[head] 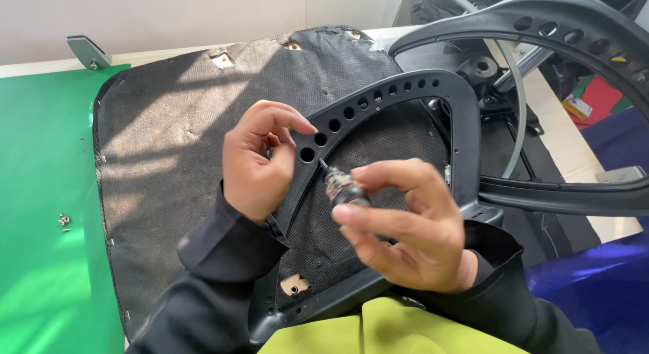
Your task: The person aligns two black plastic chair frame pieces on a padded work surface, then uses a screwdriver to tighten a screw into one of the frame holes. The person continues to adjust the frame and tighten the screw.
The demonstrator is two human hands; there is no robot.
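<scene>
My left hand (257, 161) grips the left side of a black plastic chair armrest frame (399, 90) that has a row of round holes. My right hand (405, 225) holds a short screwdriver (341, 188) with a metal collar, its tip set against the frame just below one of the holes. The frame lies over the dark fabric underside of a chair seat (176, 137). Both sleeves are black.
A green mat (40, 192) covers the table at left, with a few small screws (64, 221) on it. A second black armrest frame (541, 16) and chair base parts lie at the upper right. A grey metal bracket (88, 52) sits at the back left. Blue cloth (608, 273) lies at right.
</scene>
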